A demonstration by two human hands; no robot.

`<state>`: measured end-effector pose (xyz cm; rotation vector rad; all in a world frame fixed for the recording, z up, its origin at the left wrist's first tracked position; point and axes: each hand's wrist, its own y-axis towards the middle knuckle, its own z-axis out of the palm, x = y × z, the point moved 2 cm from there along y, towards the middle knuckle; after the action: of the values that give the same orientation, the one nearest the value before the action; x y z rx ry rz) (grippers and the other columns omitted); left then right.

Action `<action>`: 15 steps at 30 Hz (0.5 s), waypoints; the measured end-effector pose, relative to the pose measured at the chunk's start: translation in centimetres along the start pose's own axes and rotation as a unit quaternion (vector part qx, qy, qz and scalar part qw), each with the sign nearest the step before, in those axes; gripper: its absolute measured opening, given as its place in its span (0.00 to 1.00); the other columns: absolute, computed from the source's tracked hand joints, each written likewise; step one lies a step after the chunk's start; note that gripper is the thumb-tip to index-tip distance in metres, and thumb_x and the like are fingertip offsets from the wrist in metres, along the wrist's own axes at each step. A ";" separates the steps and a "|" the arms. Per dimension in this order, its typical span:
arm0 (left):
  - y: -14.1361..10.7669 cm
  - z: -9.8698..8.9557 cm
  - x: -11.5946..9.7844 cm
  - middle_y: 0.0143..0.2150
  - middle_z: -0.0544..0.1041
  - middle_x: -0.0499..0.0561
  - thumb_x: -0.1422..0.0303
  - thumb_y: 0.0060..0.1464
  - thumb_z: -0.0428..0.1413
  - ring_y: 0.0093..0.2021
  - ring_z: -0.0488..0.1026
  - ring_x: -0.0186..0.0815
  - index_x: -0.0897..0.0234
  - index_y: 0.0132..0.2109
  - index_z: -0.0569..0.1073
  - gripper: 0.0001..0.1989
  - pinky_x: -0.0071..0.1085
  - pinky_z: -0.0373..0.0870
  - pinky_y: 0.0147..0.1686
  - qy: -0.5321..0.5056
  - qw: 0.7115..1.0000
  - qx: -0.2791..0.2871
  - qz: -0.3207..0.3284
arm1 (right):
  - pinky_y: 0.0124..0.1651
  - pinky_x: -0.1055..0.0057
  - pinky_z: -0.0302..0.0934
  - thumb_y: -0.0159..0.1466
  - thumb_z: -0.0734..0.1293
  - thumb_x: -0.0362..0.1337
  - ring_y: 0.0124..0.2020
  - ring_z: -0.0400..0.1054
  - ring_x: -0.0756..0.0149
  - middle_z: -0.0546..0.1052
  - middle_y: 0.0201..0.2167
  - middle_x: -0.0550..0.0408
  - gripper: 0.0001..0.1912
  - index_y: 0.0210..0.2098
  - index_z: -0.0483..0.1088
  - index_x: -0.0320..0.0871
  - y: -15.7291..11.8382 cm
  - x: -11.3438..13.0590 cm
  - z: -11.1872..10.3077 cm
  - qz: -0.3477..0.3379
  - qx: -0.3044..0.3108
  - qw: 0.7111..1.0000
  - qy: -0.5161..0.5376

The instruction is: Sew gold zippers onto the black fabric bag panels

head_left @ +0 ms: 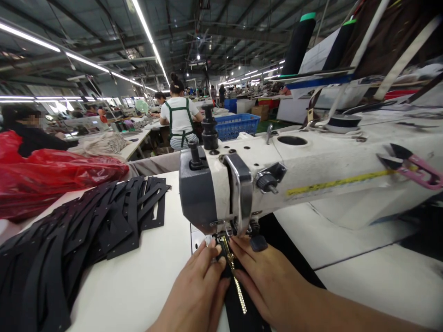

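Note:
A white and grey sewing machine (pixel 221 184) stands over a dark fabric strip (pixel 277 240) with a gold-toothed zipper (pixel 238 290) on it. My left hand (pixel 200 281) is at the left of the zipper just below the presser foot, thumb and fingers pinched on the zipper's dark edge. To the right of the teeth, my right hand (pixel 270 276) lies on the dark fabric with its fingers stretched toward the foot. The gold teeth run between both hands. The needle area is partly hidden by the machine head and fingertips.
Black cut pieces (pixel 117 216) lie piled on the white table (pixel 138 286) at the left, beside a red plastic bag (pixel 62 175). Pink-handled snips (pixel 415 168) rest on the machine arm. Behind are a blue basket (pixel 237 124) and a person in a green apron (pixel 180 115).

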<state>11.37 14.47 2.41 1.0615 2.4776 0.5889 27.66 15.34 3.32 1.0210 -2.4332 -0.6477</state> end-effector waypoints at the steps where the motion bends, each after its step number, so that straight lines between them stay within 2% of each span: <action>1: 0.1 0.0 0.2 0.49 0.69 0.62 0.77 0.55 0.45 0.53 0.66 0.45 0.69 0.47 0.67 0.14 0.43 0.69 0.51 -0.012 1.000 0.008 -0.012 | 0.54 0.61 0.59 0.61 0.55 0.28 0.50 0.64 0.58 0.71 0.49 0.43 0.20 0.51 0.65 0.32 0.1 -0.2 0.2 0.007 0.003 1.000 0.012; 7: 1.5 -0.5 0.5 0.42 0.68 0.57 0.77 0.55 0.45 0.41 0.72 0.38 0.64 0.42 0.68 0.11 0.35 0.75 0.39 -0.086 0.992 0.037 -0.084 | 0.49 0.61 0.61 0.62 0.55 0.28 0.44 0.66 0.59 0.73 0.42 0.46 0.15 0.45 0.68 0.38 1.0 -1.0 0.9 0.043 0.004 0.998 0.047; 10: 1.6 -0.6 0.4 0.42 0.68 0.56 0.77 0.55 0.46 0.41 0.71 0.39 0.64 0.40 0.68 0.09 0.36 0.75 0.38 -0.064 0.992 0.045 -0.099 | 0.47 0.61 0.61 0.60 0.59 0.28 0.43 0.65 0.58 0.73 0.41 0.48 0.13 0.43 0.69 0.40 1.1 -1.5 1.4 0.077 -0.021 0.996 0.051; 13: 1.3 -0.5 0.1 0.41 0.70 0.55 0.78 0.54 0.47 0.42 0.70 0.41 0.64 0.40 0.69 0.09 0.41 0.73 0.41 0.011 0.998 0.025 -0.060 | 0.45 0.58 0.61 0.57 0.63 0.31 0.42 0.65 0.54 0.72 0.38 0.45 0.08 0.37 0.69 0.38 1.1 -2.1 1.8 0.136 -0.040 0.990 0.014; 15: 1.1 -0.4 -0.3 0.39 0.71 0.55 0.77 0.55 0.46 0.41 0.71 0.42 0.64 0.43 0.69 0.11 0.43 0.73 0.39 0.062 0.998 0.008 -0.010 | 0.42 0.60 0.62 0.56 0.65 0.33 0.39 0.66 0.54 0.73 0.35 0.46 0.07 0.35 0.69 0.38 1.1 -2.4 2.0 0.164 -0.019 0.986 -0.010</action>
<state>11.99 14.82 3.33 1.0324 2.6003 0.6483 27.54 18.34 1.81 0.5784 -2.5159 -0.5894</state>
